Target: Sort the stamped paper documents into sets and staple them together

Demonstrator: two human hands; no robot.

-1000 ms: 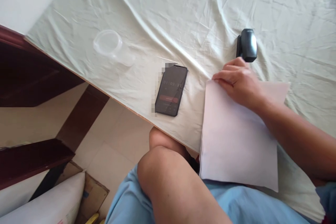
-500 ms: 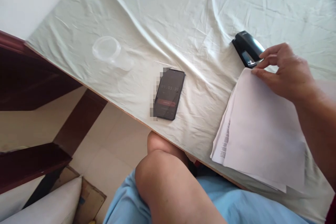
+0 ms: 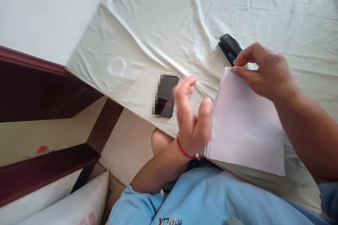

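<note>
A stack of white paper sheets [image 3: 245,126] lies at the right, along the front edge of the cloth-covered surface. My right hand [image 3: 266,70] pinches the stack's upper left corner between thumb and fingers. Just beyond that corner rests a black stapler [image 3: 229,47], its near end partly hidden by my fingers. My left hand [image 3: 192,116], wearing a red cord at the wrist, is raised left of the stack with thumb and fingers apart and nothing in it. Its fingertips are a little blurred and overlap the right edge of a dark phone [image 3: 167,95].
A clear plastic container [image 3: 117,66] lies on the pale, wrinkled cloth [image 3: 158,17] to the left. Dark red wooden furniture [image 3: 39,88] and a white sack [image 3: 79,200] are at the lower left, beside the tiled floor [image 3: 126,133].
My left hand has come into view beside the paper. The sheets now lie more evenly, and the printed edge no longer shows. My right hand still pinches the corner. The view has shifted.
</note>
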